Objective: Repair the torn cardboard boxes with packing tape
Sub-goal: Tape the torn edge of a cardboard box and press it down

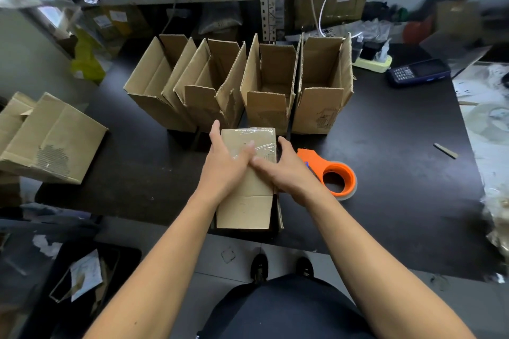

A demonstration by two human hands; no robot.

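Note:
A small cardboard box point(245, 209) lies on its side on the black table point(385, 173), with clear tape shining across its far end. My left hand point(224, 162) lies flat on the box's top and left edge, fingers spread. My right hand point(286, 170) presses flat on the top and right edge, thumb along the side. Both hands press the box; neither grips it. An orange tape dispenser point(334, 173) with a tape roll rests on the table just right of my right hand.
Several open cardboard boxes point(264, 107) stand in a row behind the taped box. A larger torn box point(52, 143) lies at the left table edge. A handheld scanner point(417, 73) and a power strip point(371, 62) sit at the back right. Shelving stands behind.

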